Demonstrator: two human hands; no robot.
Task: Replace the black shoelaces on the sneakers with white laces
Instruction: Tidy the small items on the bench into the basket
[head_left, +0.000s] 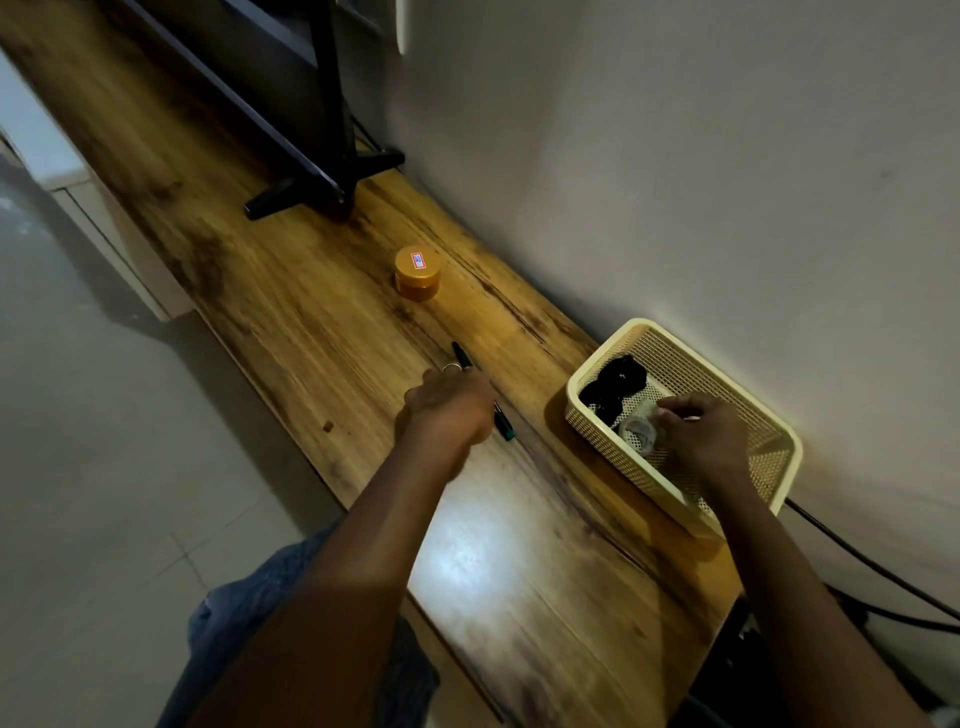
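Right hand (698, 434) fingers pinch the pale, soft bundle of white laces (640, 432) inside the cream perforated plastic basket (592, 415); light and limp, best grasped mid-bundle; left hand (452, 402) finger state indeterminate.

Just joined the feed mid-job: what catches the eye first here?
The cream basket against the wall, where the right hand pinches a pale bundle beside a black bundle. Further along the wooden shelf sits an orange jar; the left hand rests over a pen.
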